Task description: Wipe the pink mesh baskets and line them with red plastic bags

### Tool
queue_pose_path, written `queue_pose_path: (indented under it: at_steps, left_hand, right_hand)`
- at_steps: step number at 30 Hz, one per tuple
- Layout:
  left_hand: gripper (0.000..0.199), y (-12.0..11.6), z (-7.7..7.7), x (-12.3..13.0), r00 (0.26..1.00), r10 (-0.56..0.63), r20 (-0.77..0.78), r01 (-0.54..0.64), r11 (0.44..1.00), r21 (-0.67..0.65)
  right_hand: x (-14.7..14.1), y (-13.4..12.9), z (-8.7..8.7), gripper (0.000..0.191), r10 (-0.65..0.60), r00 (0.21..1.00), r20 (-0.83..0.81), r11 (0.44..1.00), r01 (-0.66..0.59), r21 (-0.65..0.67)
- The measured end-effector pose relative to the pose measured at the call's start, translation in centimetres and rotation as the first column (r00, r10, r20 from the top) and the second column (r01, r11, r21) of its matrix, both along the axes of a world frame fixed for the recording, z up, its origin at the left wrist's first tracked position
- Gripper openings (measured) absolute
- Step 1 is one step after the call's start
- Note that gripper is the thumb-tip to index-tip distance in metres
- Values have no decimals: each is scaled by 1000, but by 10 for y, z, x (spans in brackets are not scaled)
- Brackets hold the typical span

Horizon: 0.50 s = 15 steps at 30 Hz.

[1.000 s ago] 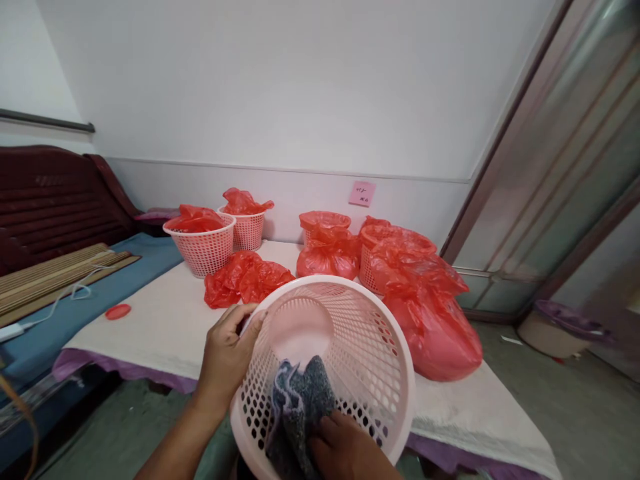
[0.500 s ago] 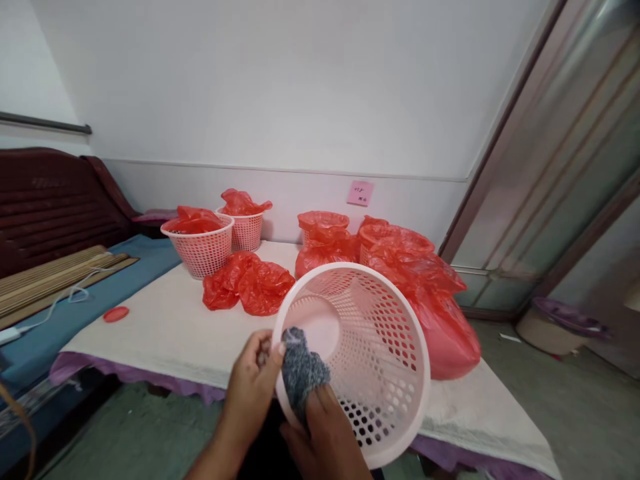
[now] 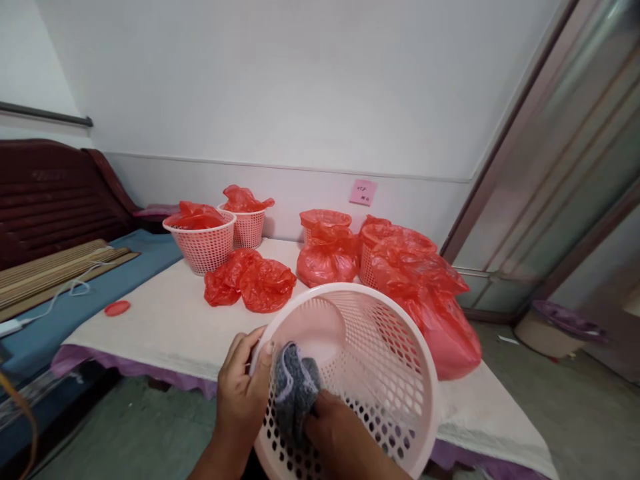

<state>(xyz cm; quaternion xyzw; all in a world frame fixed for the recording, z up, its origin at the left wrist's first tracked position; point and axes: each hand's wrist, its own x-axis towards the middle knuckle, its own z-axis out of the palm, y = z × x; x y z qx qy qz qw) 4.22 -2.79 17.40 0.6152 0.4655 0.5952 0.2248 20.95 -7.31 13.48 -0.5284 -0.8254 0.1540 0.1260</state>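
A pale pink perforated plastic basket (image 3: pixel 417 393) is tilted with its mouth toward me. My left hand (image 3: pixel 245 387) grips its rim on the left, thumb over the edge and fingers outside. Reaching inside the basket, my right hand (image 3: pixel 340 427) is closed on a grey cloth (image 3: pixel 296 393) with pale edging. The cloth lies against the basket's inner left wall. Part of my right hand's fingers is hidden behind the cloth.
Two baskets with red bags (image 3: pixel 203 243) stand at the table's back left. Crumpled red plastic bags (image 3: pixel 250 283) lie nearer. Filled red bags (image 3: pixel 443 327) and bag-lined baskets sit at right. A red disc (image 3: pixel 117 308) rests near the left edge. A pink note (image 3: pixel 363 192) sticks to the wall.
The basket has come down a little and its tilt has shifted. My right hand has pushed deeper inside with the cloth, which is now folded differently. My left hand still holds the rim.
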Motion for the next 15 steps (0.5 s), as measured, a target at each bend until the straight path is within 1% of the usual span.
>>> queue_pose_path:
  at_steps: [2, 3, 5, 8, 10, 12, 15]
  left_hand:
    - [23, 3, 7, -2, 997, -9, -83, 14, 998, 60]
    - [23, 5, 10, -2, 992, -27, -121, 37, 996, 81]
    - [22, 7, 15, -1, 983, -66, -174, 86, 990, 114]
    - [23, 9, 19, 5, 978, -98, -186, 120, 987, 110]
    - [24, 8, 18, 8, 978, -116, -172, 131, 988, 79]
    - [23, 4, 14, 9, 978, -128, -165, 137, 990, 43]
    - [24, -7, 0, 6, 984, -70, -162, 71, 997, 3]
  right_hand:
    - [13, 6, -8, 33, -64, 972, 228, 997, 73, -30]
    - [20, 9, -11, 31, -91, 951, 295, 994, 106, -35]
    - [31, 15, -12, 30, -132, 919, 371, 988, 154, -31]
    - [35, 21, -11, 25, -127, 925, 359, 987, 152, -44]
    - [30, 23, -13, 29, -114, 941, 318, 987, 143, -68]
    - [25, 26, -21, 33, -127, 954, 272, 984, 156, -88]
    - [22, 33, -37, 34, -172, 964, 202, 974, 198, -113]
